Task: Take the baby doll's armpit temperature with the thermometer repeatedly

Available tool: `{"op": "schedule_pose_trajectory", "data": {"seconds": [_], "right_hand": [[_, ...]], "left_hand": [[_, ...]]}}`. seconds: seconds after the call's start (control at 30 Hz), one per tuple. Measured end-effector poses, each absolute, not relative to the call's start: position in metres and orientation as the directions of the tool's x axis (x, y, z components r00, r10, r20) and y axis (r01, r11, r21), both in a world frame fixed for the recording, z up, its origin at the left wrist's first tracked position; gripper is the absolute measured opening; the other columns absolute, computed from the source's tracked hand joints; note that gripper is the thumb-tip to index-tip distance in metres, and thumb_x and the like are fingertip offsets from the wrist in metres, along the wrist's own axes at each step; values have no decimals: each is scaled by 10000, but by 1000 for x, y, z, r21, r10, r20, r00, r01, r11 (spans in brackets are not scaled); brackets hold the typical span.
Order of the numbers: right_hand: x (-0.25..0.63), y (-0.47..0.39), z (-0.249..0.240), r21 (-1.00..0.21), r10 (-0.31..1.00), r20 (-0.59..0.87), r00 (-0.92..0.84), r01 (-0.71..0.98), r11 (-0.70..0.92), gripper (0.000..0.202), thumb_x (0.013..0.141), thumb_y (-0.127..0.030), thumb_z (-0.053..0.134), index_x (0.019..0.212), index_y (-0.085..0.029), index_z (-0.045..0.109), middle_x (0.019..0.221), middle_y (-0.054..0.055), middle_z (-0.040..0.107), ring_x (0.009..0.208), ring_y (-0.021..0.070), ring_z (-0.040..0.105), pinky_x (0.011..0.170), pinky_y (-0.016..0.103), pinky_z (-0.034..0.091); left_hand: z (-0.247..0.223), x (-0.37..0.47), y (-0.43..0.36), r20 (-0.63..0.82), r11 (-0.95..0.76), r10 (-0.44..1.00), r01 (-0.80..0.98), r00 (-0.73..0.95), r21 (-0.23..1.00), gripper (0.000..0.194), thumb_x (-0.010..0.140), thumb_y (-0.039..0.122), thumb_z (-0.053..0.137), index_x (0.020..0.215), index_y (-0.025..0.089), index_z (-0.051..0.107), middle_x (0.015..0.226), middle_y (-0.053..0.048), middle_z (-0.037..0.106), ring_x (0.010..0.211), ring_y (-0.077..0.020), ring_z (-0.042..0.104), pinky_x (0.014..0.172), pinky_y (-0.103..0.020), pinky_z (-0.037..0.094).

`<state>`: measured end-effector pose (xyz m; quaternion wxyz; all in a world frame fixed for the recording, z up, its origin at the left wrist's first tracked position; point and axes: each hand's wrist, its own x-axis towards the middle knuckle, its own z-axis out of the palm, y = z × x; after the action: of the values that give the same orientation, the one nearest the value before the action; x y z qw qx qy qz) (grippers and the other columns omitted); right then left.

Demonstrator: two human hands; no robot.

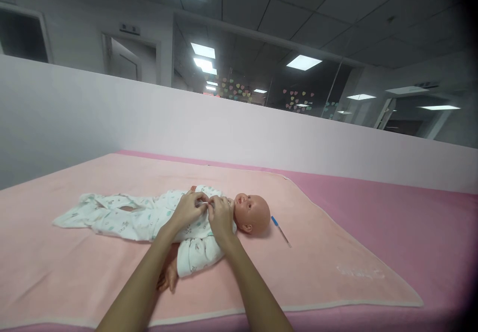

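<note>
A baby doll (pixel 257 215) lies on its back with its head to the right. It wears a white long-sleeved baby outfit (pixel 130 217) with small green prints. Over the doll's chest, my left hand (pixel 189 208) is closed in a pinch at the outfit's front. My right hand (pixel 221 215) pinches there too, close to the doll's chin. A thin white strip (pixel 202 202), which looks like a tie of the outfit, shows between my fingertips. My fingers partly hide the neckline. One doll hand (pixel 171 275) sticks out of the near sleeve, beneath my left forearm.
A thin stick with a blue end (pixel 275 221) lies right of the doll's head. Under everything is a peach blanket (pixel 317 267) with a pale edge, on a pink surface (pixel 392 217). A white low wall (pixel 224 133) rises behind, with glass panels above it.
</note>
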<state>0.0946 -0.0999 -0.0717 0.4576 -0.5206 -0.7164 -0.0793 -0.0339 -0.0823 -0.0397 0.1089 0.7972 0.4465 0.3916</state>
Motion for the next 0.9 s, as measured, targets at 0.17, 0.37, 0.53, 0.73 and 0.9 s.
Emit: {"op": "schedule_pose_trajectory", "data": {"seconds": [0.17, 0.37, 0.53, 0.73, 0.9], "right_hand": [[95, -101, -70, -399, 679, 733, -50, 777, 487, 130, 829, -127, 483, 888, -227, 542, 874, -9, 628, 886, 162, 500, 875, 334, 244], [96, -100, -70, -413, 686, 727, -37, 774, 480, 192, 828, -97, 447, 911, -230, 558, 880, -6, 634, 885, 156, 510, 882, 326, 242], [97, -99, -71, -424, 680, 733, -26, 764, 487, 195, 822, -92, 446, 898, -230, 562, 878, -10, 638, 879, 157, 510, 876, 321, 246], [97, -100, -70, -411, 677, 735, -37, 770, 489, 197, 815, -93, 443, 897, -223, 566, 880, -7, 641, 864, 154, 518, 875, 317, 249], [97, -102, -69, -416, 671, 741, -19, 771, 482, 104, 815, -189, 519, 887, -225, 585, 871, -5, 657, 876, 166, 522, 875, 336, 235]], "left_hand": [[-43, -36, -79, 513, -552, 814, 635, 272, 540, 206, 711, 238, 436, 787, 224, 626, 790, -10, 638, 906, -210, 548, 847, -331, 401], [-42, -38, -80, 519, -570, 795, 679, 313, 463, 231, 766, 256, 406, 842, 227, 623, 794, -27, 614, 853, -211, 533, 818, -349, 400], [-40, -38, -83, 566, -620, 750, 662, 342, 422, 218, 775, 252, 410, 840, 240, 618, 817, -17, 631, 885, -211, 525, 853, -347, 385], [-40, -37, -84, 589, -623, 743, 650, 319, 434, 200, 764, 244, 416, 812, 233, 610, 833, -19, 640, 893, -209, 528, 874, -345, 383], [-41, -37, -83, 545, -585, 782, 658, 303, 474, 231, 773, 262, 396, 806, 234, 623, 815, -20, 648, 861, -211, 551, 824, -332, 402]]}}
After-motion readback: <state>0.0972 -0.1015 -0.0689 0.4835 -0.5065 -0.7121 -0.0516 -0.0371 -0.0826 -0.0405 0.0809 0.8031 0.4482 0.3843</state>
